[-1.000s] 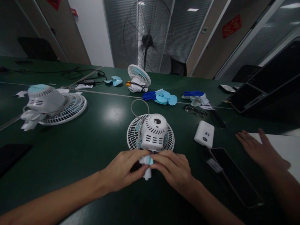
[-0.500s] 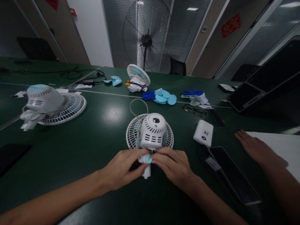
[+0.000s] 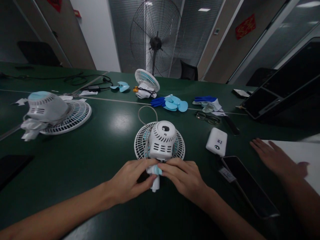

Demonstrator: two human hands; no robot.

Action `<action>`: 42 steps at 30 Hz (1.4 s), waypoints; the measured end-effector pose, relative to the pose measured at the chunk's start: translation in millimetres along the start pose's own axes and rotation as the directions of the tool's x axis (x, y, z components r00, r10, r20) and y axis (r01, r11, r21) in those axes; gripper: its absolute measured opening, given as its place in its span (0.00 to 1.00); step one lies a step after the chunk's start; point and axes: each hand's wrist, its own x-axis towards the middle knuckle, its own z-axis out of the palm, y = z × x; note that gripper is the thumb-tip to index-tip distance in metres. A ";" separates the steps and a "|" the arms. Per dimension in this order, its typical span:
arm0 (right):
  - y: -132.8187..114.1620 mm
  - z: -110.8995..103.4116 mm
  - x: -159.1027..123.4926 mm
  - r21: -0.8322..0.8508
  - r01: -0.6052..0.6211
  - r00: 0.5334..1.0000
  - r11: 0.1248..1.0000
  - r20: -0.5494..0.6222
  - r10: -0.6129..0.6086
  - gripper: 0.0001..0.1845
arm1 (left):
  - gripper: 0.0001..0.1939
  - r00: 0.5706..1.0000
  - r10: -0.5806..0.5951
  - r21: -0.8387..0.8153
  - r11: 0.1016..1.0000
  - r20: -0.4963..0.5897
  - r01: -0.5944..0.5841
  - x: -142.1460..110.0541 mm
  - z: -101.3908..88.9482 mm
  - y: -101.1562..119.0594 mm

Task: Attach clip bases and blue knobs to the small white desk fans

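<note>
A small white fan lies face down on the dark green table, its round grille under the motor housing. At its near end is a white neck piece with a light-blue knob. My left hand is closed round the left side of the neck piece, thumb below and fingers above. The fingers of my right hand pinch the knob from the right. Fingertips hide part of the joint between neck and housing. A thin pale cord loops up behind the fan.
A second fan lies at left, a third at the back. Light-blue blades, gloves, glasses, a white power bank and a phone lie around. Another person's hand rests on white paper at right.
The light-blue knob looks slightly turned between my right fingers. Both hands stay at the fan's neck. The other person's hand at right has flattened onto the paper.
</note>
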 end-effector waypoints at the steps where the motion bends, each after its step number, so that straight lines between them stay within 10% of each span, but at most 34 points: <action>1: -0.4 1.6 0.0 0.004 -0.031 0.999 1.000 -0.015 0.031 0.09 | 0.17 1.000 -0.003 -0.002 1.000 0.004 0.003 0.2 0.1 0.2; 7: -16.8 7.5 4.3 0.055 -0.189 0.981 0.980 -0.027 0.191 0.12 | 0.14 1.000 -0.024 -0.011 1.000 0.013 0.024 2.4 -0.2 2.1; 16: -7.3 1.3 2.6 0.031 -0.015 1.000 0.999 -0.015 0.015 0.08 | 0.16 1.000 -0.022 -0.022 0.999 0.020 0.023 2.5 0.3 2.2; 24: -23.9 13.3 10.2 -0.033 -0.261 0.964 0.965 -0.061 0.259 0.19 | 0.15 1.000 -0.008 0.036 0.999 0.021 0.007 2.0 0.2 2.3; 31: -6.0 -3.1 5.7 -0.009 -0.016 0.999 1.000 0.038 0.017 0.10 | 0.18 1.000 0.013 0.018 1.000 -0.001 -0.013 0.7 1.3 0.8; 38: -17.2 8.4 9.3 0.026 -0.238 0.971 0.971 -0.016 0.239 0.16 | 0.15 1.000 0.007 0.045 0.999 0.000 -0.007 2.5 0.3 2.7; 42: -10.7 -1.1 5.9 -0.001 -0.082 0.995 0.997 0.056 0.082 0.09 | 0.15 1.000 -0.009 0.017 1.000 -0.006 0.009 1.0 -0.2 2.7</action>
